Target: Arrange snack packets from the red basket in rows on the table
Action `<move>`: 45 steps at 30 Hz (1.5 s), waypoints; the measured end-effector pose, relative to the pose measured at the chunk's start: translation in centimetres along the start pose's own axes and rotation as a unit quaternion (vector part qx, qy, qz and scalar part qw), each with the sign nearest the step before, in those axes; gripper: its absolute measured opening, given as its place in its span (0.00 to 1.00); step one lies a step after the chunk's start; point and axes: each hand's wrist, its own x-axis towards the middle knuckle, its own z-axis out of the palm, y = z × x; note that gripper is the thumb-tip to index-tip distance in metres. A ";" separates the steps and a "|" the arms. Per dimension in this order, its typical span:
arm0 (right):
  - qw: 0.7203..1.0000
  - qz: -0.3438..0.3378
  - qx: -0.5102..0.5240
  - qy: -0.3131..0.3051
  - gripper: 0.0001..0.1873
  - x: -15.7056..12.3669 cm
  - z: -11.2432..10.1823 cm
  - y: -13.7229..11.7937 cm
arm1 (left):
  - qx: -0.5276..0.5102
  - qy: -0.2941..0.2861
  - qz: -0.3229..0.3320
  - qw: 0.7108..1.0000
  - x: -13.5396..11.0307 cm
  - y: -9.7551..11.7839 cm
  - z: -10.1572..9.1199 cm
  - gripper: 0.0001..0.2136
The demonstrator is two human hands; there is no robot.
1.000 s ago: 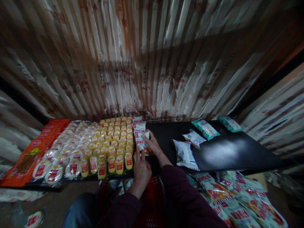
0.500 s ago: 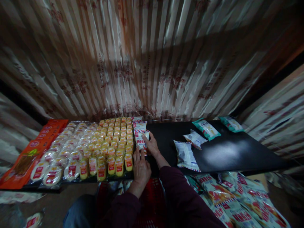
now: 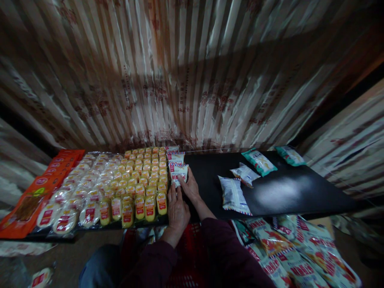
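Note:
Both my hands rest on a column of red-and-white snack packets [image 3: 177, 166] on the black shelf [image 3: 282, 192]. My left hand [image 3: 177, 210] lies at the near end of the column, fingers stretched forward and pressed on a packet. My right hand [image 3: 189, 185] sits just beyond it, fingers flat on the packet's right edge. To the left of the column lie rows of small yellow packets [image 3: 144, 180].
Round white packets [image 3: 75, 200] and orange packs [image 3: 36, 192] fill the shelf's left end. A white packet [image 3: 234, 195], a smaller one [image 3: 245, 174] and two green packets [image 3: 259, 161] lie to the right. More bags [image 3: 294, 256] are piled below right. A striped curtain [image 3: 180, 72] hangs behind.
My hands and the packet under them have slid a little farther back along the column. The camera has shifted slightly.

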 end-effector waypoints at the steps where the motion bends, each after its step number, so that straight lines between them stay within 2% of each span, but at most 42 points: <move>1: 1.000 -0.007 -0.003 -0.001 0.40 -0.1 0.0 0.0 | -0.005 0.001 -0.001 1.000 -0.1 0.0 0.1 0.30; 7: 0.999 -0.023 -0.035 0.024 0.42 -0.6 0.6 0.5 | -0.027 0.003 0.000 1.000 -0.5 -0.4 0.7 0.31; 12: 0.997 -0.031 -0.065 0.003 0.41 -0.6 0.8 0.5 | -0.029 -0.008 0.001 1.000 -0.5 -0.6 0.8 0.32; 18: 0.999 -0.030 -0.042 0.015 0.43 -1.0 0.7 1.0 | -0.017 -0.010 -0.001 1.000 -0.8 -0.3 0.8 0.33; 23: 0.999 -0.028 -0.036 0.027 0.43 -2.6 0.4 1.6 | -0.016 -0.002 0.008 1.000 -1.4 -0.4 0.8 0.32; 28: 0.998 -0.031 -0.032 0.049 0.38 -4.8 -0.2 1.6 | -0.017 0.007 0.034 0.999 -2.4 0.0 0.7 0.32; 34: 0.998 -0.048 -0.042 0.030 0.33 -6.7 -0.9 1.1 | -0.016 -0.007 0.034 0.999 -3.9 0.0 0.8 0.32; 39: 0.998 -0.059 -0.034 0.014 0.29 -6.5 -1.4 0.6 | -0.019 0.010 0.031 0.999 -3.6 -0.2 0.8 0.32; 45: 0.998 -0.063 -0.019 0.023 0.28 -5.3 -1.3 0.5 | -0.002 -0.016 0.032 0.999 -2.2 0.0 0.6 0.30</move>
